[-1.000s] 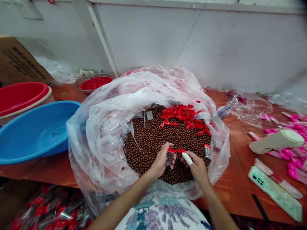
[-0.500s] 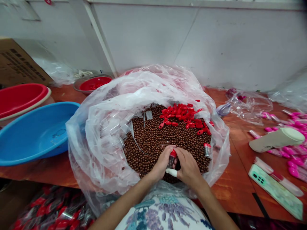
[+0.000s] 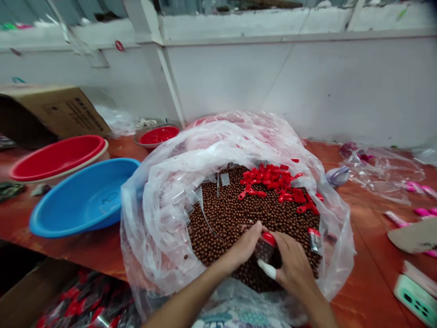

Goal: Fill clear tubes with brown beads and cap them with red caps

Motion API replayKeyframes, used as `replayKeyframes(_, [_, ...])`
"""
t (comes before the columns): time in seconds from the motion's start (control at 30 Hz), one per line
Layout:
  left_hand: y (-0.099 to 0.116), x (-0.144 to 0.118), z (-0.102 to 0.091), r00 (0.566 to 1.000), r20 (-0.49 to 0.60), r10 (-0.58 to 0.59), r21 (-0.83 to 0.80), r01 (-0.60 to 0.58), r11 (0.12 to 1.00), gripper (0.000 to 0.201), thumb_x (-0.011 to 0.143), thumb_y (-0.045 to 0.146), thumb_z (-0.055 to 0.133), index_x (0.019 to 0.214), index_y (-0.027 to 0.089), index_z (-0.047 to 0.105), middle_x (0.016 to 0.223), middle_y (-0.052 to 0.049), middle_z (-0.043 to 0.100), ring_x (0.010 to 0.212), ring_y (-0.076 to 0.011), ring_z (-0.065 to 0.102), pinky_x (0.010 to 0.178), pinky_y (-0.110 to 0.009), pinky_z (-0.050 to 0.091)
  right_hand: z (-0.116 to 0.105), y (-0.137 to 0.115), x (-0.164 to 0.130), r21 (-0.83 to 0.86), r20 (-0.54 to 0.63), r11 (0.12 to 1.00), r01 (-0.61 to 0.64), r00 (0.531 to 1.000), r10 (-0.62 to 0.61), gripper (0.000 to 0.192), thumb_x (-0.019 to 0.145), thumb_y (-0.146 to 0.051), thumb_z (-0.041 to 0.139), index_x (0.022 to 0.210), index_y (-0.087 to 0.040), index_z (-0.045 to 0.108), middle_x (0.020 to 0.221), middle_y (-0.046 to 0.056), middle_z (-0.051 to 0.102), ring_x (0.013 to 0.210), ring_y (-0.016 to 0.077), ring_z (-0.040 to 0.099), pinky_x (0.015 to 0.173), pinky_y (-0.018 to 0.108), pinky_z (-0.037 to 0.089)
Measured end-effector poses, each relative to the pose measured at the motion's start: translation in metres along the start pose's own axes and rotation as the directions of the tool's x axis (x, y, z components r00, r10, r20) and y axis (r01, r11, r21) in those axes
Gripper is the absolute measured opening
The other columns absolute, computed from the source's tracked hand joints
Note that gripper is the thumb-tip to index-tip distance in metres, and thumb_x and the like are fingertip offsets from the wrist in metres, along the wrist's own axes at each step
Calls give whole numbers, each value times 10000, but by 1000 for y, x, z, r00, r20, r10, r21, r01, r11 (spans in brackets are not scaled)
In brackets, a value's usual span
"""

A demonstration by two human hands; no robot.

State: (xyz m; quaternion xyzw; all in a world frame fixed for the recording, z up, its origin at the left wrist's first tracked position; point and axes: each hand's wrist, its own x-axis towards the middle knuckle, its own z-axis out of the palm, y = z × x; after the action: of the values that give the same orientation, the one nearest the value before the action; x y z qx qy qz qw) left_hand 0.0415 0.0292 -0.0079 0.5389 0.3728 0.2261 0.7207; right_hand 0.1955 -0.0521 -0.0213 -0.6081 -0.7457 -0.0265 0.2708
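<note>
Reddish-brown table spans the scene. On it, in the middle, sits a large translucent white plastic bag, mouth spread wide. Inside the bag lies a bed of small round brown balls. Left of the bag, a blue oval plastic basin stands close by. Far right on the bed: a pile of red plastic pieces. Clear plastic cases lie at the bag's left side. The person's right hand, thumb in a white cover, and left hand close around a small clear container with a red top, gripping it between them above the near part of the bed. A similar red-topped container rests at the bed's right edge.
</note>
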Motion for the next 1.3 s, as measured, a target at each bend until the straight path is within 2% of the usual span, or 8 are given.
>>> replayKeyframes(0.1, [24, 26, -42, 931, -202, 305, 535, -156, 830, 296, 872, 374, 382, 997, 187, 575, 920, -40, 608, 835, -149, 566, 763, -270, 451, -13, 34, -7, -151, -55, 971, -183, 983, 177, 681, 719, -518, 554, 1281, -179, 371, 1175, 152, 527, 1056, 326, 506, 854, 474, 414])
replayKeyframes(0.17, [40, 46, -76, 817, -324, 477, 794, -39, 606, 245, 871, 245, 389, 1012, 199, 585, 1017, -43, 589, 961, -143, 538, 879, -258, 405, -21, 55, -11, -261, -99, 919, -296, 955, 279, 750, 725, -536, 524, 1331, -145, 317, 1234, 194, 475, 1067, 377, 484, 809, 512, 425])
replayKeyframes(0.37, [58, 95, -133, 709, -490, 507, 815, 167, 555, 401, 831, 288, 485, 1211, 160, 506, 1056, -143, 534, 1047, -271, 496, 920, -404, 364, -14, 59, 8, -220, 0, 965, -141, 990, 144, 518, 781, -181, 404, 1299, -186, 398, 1262, 128, 472, 1148, 279, 445, 930, 448, 394])
replayKeyframes(0.7, [41, 70, -118, 814, -379, 440, 813, 65, 578, 379, 813, 329, 494, 1162, 208, 577, 1067, -65, 624, 965, -193, 571, 889, -283, 403, 46, 43, 125, -111, 150, 985, -129, 978, 145, 574, 688, 1, 409, 1239, -131, 503, 1299, 114, 488, 1059, 237, 481, 923, 373, 377])
replayKeyframes(0.83, [28, 45, -101, 892, -284, 352, 729, -37, 683, 376, 875, 358, 346, 1118, 224, 600, 1091, -10, 635, 979, -160, 569, 880, -250, 410, 56, 50, 144, -50, 163, 988, -143, 975, 150, 420, 759, -60, 450, 1150, -144, 580, 1069, 125, 630, 948, 237, 520, 864, 366, 400])
replayKeyframes(0.93, [17, 35, -89, 937, -216, 275, 649, -72, 757, 405, 882, 352, 313, 1164, 219, 572, 1074, -22, 620, 984, -173, 547, 895, -280, 397, 51, 52, 139, 17, 153, 985, -173, 974, 168, 319, 810, -144, 468, 1093, -158, 613, 972, 106, 658, 921, 225, 538, 855, 353, 406])
replayKeyframes(1.07, [2, 30, -76, 960, -99, 263, 783, -88, 615, 461, 812, 312, 462, 1261, 212, 484, 973, -46, 551, 918, -187, 511, 882, -306, 388, 28, 54, 107, 121, 81, 952, -282, 958, 274, 362, 875, -268, 409, 1203, -165, 523, 1100, 88, 622, 961, 200, 550, 860, 335, 422])
replayKeyframes(1.3, [-5, 41, -51, 941, 57, 333, 917, -182, 356, 386, 754, 162, 519, 1136, 214, 553, 971, -72, 486, 946, -224, 439, 867, -343, 375, -16, 40, 27, 580, 60, 579, -574, 738, 672, 388, 762, -386, 572, 1099, -197, 603, 1080, 70, 641, 988, 243, 571, 906, 425, 406])
